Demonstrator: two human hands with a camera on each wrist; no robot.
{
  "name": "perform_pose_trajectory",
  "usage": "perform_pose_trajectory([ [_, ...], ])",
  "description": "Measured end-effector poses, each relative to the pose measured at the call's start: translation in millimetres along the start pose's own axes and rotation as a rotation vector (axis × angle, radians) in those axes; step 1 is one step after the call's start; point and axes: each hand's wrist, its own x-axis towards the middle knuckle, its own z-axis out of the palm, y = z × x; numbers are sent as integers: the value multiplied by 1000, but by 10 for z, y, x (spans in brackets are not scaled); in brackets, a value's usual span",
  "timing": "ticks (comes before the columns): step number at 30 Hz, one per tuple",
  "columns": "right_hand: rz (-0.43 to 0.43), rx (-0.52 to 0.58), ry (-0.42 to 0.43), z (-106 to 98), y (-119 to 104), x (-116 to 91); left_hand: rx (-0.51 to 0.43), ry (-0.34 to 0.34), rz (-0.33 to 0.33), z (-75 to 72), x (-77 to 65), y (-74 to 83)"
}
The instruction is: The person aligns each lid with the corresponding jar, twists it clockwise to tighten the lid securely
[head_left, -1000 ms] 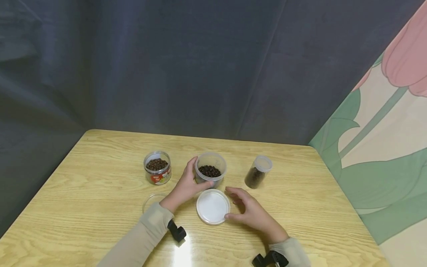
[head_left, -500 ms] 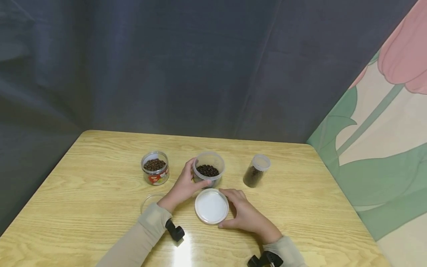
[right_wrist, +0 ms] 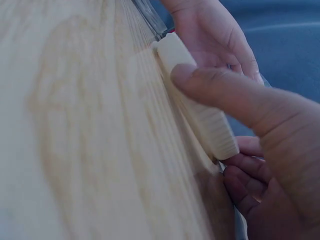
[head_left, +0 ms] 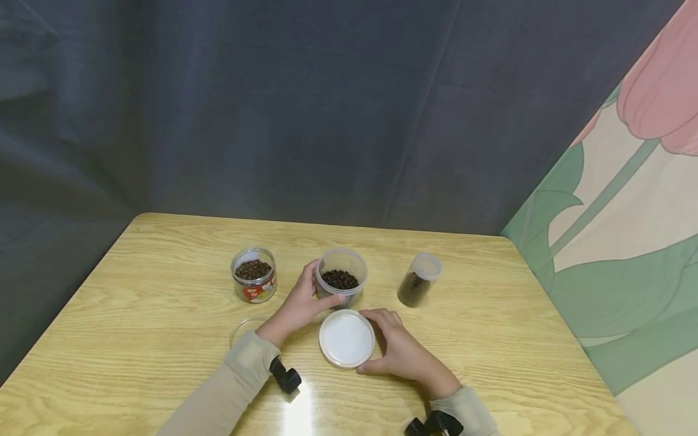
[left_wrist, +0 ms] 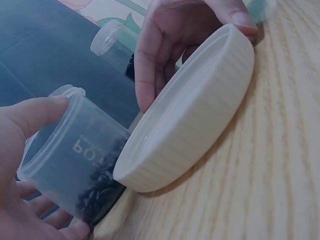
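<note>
A translucent plastic tub (head_left: 354, 298) with dark coffee beans (head_left: 339, 280) in it stands near the middle of the table. My left hand (head_left: 300, 304) grips it from the left, thumb at the near rim and fingers round the far side. Just in front of the tub lies a white screw lid (head_left: 346, 339), its hollow side up and its ribbed rim (left_wrist: 200, 135) showing in the left wrist view. With thumb and fingers on opposite parts of that rim, my right hand (head_left: 400, 351) holds the lid from the right. Part of the tub's wall is hidden by my left hand.
At the left stands an open jar (head_left: 256, 292) with a red label and brown beans. A clear round lid (head_left: 240, 330) lies partly under my left forearm. To the right is a tall capped container (head_left: 417, 287) of dark contents. A dark curtain (head_left: 305, 121) hangs behind the table.
My right hand has moved left and taken hold of the white lid's edge. My left hand stays on the tub. The head view has shifted slightly.
</note>
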Motion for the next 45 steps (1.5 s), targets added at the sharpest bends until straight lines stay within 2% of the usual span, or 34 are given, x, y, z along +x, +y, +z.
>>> perform_pose_trajectory([
  [3,15,41,7,-8,1,-14,-9,-10,-5,-6,5,3],
  [8,40,177,6,-21,27,-32,-6,-46,-30,-48,-3,20],
  [19,-1,409,55,-57,121,-62,15,-140,-70,-185,-4,59],
  [28,-80,657,109,-122,183,-68,18,-173,-84,-259,2,30],
  [33,-117,784,128,-127,179,-70,30,-202,-97,-298,-18,65],
  [37,-125,841,161,-112,170,-66,21,-224,-95,-315,-31,86],
  [45,-153,846,244,-98,175,-74,9,-267,-66,-333,-38,74],
])
